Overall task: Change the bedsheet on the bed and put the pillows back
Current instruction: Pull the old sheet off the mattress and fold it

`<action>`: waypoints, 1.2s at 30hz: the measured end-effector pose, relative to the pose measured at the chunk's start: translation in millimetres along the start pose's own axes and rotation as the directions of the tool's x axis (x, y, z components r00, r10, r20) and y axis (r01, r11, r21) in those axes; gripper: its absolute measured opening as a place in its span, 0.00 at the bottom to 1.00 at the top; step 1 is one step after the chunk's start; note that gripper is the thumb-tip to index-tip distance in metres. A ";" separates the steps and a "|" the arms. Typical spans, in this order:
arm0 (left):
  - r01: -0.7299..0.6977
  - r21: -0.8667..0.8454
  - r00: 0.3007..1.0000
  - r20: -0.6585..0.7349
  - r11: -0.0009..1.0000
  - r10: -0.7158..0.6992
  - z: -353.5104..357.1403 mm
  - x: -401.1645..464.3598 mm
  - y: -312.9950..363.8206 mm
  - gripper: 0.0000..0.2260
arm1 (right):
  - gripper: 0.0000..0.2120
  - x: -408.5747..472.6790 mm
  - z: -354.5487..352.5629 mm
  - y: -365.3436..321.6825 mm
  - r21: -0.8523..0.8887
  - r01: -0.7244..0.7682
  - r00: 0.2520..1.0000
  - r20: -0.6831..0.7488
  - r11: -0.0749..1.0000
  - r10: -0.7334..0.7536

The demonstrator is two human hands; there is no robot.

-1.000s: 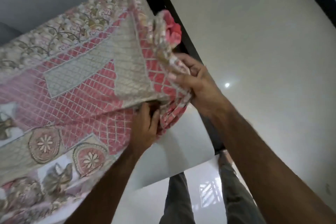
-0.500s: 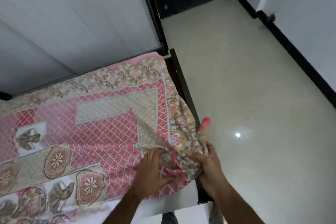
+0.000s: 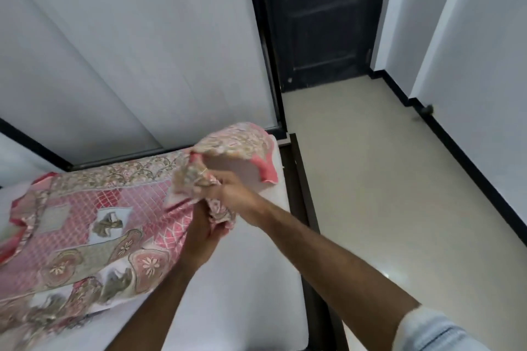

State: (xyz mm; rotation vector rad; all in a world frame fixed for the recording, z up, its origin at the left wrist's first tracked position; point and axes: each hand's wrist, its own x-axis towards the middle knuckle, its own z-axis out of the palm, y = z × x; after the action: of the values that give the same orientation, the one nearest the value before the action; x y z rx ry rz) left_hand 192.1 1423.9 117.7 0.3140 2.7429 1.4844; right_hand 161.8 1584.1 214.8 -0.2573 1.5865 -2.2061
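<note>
At the lower right of the frame a pale rolled sleeve (image 3: 436,330) is showing on the right forearm, which is reaching up and left toward the centre. The left forearm is rising from the bottom edge, lower centre. Both arms are meeting at mid-frame over the bare white mattress (image 3: 242,279), which is lying exposed along the lower centre and under the far corner. The left hand (image 3: 204,232) is sitting just below the right, its fingers curling up into a bunched fold of the bedsheet (image 3: 94,225); the fingertips are hidden in the cloth. The right hand (image 3: 231,189) is clenching the same gathered bunch from above, fingers wrapped round it. The bedsheet, pink with a lattice and floral medallion print, is lying rumpled across the left half of the frame, trailing off the lower left edge, with one corner flap lifted above the hands at centre, its underside pale. A dark bed frame (image 3: 302,196) is running along the mattress's right edge. Beyond it, the cream tiled floor (image 3: 385,179) is filling the right middle. At the upper left, white sliding wardrobe panels (image 3: 128,51) are standing behind the bed. At top centre a dark door (image 3: 322,20) is standing closed, with white walls and black skirting to its right.
</note>
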 end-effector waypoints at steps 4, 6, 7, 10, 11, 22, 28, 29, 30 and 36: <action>0.015 0.291 0.991 0.124 0.957 -0.053 -33.1 -13.2 -21.9 0.15 | 0.19 -9.2 -14.2 3.6 0.064 0.031 0.983 -0.181 0.997 -0.019; 0.017 0.324 0.985 0.157 0.946 -0.071 -34.6 -20.5 -30.2 0.09 | 0.17 -20.0 -42.2 8.8 0.113 0.055 0.944 -0.330 0.992 -0.015; 0.007 0.308 0.984 0.169 0.951 -0.062 -32.4 -23.9 -31.0 0.09 | 0.16 -27.2 -54.8 12.8 0.108 0.072 0.923 -0.385 0.992 -0.025; 0.049 0.193 0.941 0.321 0.980 -0.111 -20.2 -29.5 -23.0 0.11 | 0.18 -56.9 -85.3 28.0 0.139 0.151 0.839 -0.541 0.979 -0.053; 0.052 0.204 0.921 0.370 0.978 -0.126 -14.1 -30.8 -21.3 0.19 | 0.19 -68.0 -92.3 32.8 0.157 0.172 0.802 -0.595 0.973 -0.046; -0.220 0.643 0.953 0.304 0.734 0.019 22.1 -29.5 -6.8 0.05 | 0.20 -166.2 -158.1 19.7 -0.053 0.272 0.599 -0.772 0.961 -0.212; -0.234 0.551 0.972 0.120 0.801 0.202 3.6 -8.8 -0.1 0.18 | 0.09 -171.7 -204.9 38.6 -0.050 -0.024 0.728 -0.686 0.998 -0.017; -0.228 0.567 0.973 0.100 0.791 0.209 -0.5 -3.3 4.0 0.19 | 0.08 -170.0 -208.7 40.4 -0.074 -0.068 0.733 -0.680 0.995 -0.001; -0.216 0.579 0.974 0.077 0.786 0.211 -4.4 1.5 6.5 0.20 | 0.07 -167.0 -212.1 41.2 -0.107 -0.112 0.733 -0.680 0.988 0.009; -0.094 0.481 0.989 -0.055 0.871 0.137 -22.6 13.8 14.8 0.11 | 0.13 -148.1 -214.2 27.0 -0.260 -0.218 0.841 -0.539 0.941 0.046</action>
State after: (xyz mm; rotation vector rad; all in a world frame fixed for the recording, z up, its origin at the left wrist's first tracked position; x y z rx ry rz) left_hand 178.9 1415.5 143.7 0.4303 3.1853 0.8213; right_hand 219.8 1825.1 130.5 0.4081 2.1718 -2.0052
